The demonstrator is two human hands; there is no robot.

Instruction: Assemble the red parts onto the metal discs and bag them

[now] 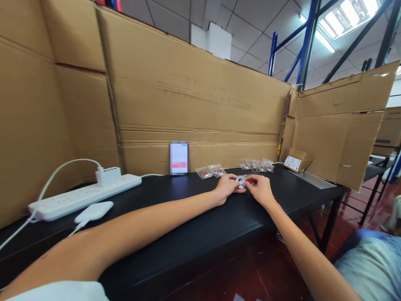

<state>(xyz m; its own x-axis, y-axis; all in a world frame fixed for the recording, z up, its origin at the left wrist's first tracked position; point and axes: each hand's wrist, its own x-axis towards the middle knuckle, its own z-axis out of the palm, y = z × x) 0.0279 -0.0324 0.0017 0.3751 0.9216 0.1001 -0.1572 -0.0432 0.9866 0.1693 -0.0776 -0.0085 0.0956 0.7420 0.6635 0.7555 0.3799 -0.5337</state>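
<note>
Near the far side of the black table, my left hand grips a small round silvery disc by its left side, between thumb and fingers. From the other side my right hand pinches a small red piece at the disc's right edge. Whether the red piece is fixed to the disc, I cannot tell. Beyond my hands lie small clear bags with red and silvery parts, one group to the left and another group to the right.
A phone leans on the cardboard wall. At left are a white power strip with a plugged-in charger and a white pad on a cable. A labelled brown packet sits at right on the black table.
</note>
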